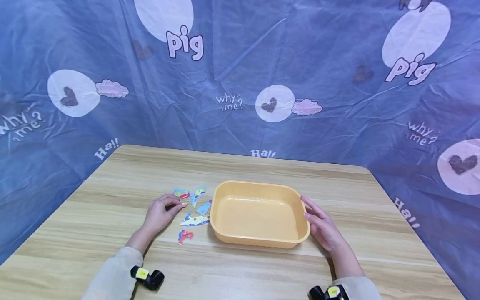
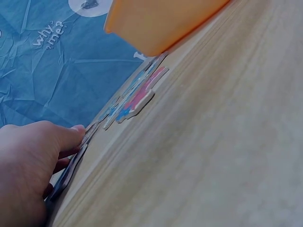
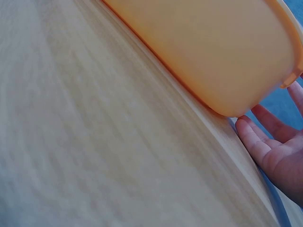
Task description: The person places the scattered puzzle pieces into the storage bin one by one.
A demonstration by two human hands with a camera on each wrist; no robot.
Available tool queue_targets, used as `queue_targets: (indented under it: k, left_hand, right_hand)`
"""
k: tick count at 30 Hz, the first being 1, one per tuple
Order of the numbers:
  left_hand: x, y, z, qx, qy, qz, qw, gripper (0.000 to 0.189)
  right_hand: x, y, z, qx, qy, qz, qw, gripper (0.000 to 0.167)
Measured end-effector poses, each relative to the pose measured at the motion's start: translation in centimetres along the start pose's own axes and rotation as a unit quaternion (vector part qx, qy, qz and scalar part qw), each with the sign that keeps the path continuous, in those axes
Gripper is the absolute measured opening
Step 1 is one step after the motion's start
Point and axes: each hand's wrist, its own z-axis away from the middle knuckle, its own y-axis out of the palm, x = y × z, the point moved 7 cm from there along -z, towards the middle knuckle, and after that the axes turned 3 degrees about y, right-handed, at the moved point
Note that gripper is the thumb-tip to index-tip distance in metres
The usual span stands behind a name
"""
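My left hand (image 1: 159, 214) is low over the table at the left of a loose group of flat, colourful puzzle pieces. Its thumb and fingers pinch a small puzzle piece (image 1: 184, 204), mostly hidden by the fingertips. Beside it lie a blue piece (image 1: 204, 208), a white-and-blue piece (image 1: 195, 220) and a red-and-blue piece (image 1: 185, 236). An orange-yellow plastic tub (image 1: 258, 216) stands upright with nothing inside. At its right end, my right hand (image 1: 324, 229) touches the rim and side wall with spread, fairly straight fingers (image 3: 253, 137).
Farther back lie a yellow-and-red piece (image 1: 181, 193) and a light blue-and-yellow piece (image 1: 197, 195). All of this is on a wood-grain table (image 1: 240, 275). A blue printed cloth (image 1: 240, 75) hangs behind the table and along its sides.
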Motion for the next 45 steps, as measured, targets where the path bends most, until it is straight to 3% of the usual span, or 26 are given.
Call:
queue_targets:
  k: [11, 30, 45]
  left_hand:
    - [0.3, -0.2, 0.0, 0.004, -0.034, 0.039, 0.9986, 0.006]
    - [1.2, -0.7, 0.1, 0.014, -0.12, 0.07, 0.9902, 0.019]
    - [0.1, -1.6, 0.0, 0.006, -0.129, 0.091, 0.9874, 0.026]
  right_hand:
    - [0.0, 0.0, 0.0, 0.0, -0.002, 0.001, 1.0, 0.049]
    - [-0.2, -0.1, 0.0, -0.007, 0.001, 0.002, 1.0, 0.048]
    - [-0.2, 0.0, 0.1, -0.007, 0.003, 0.006, 1.0, 0.049]
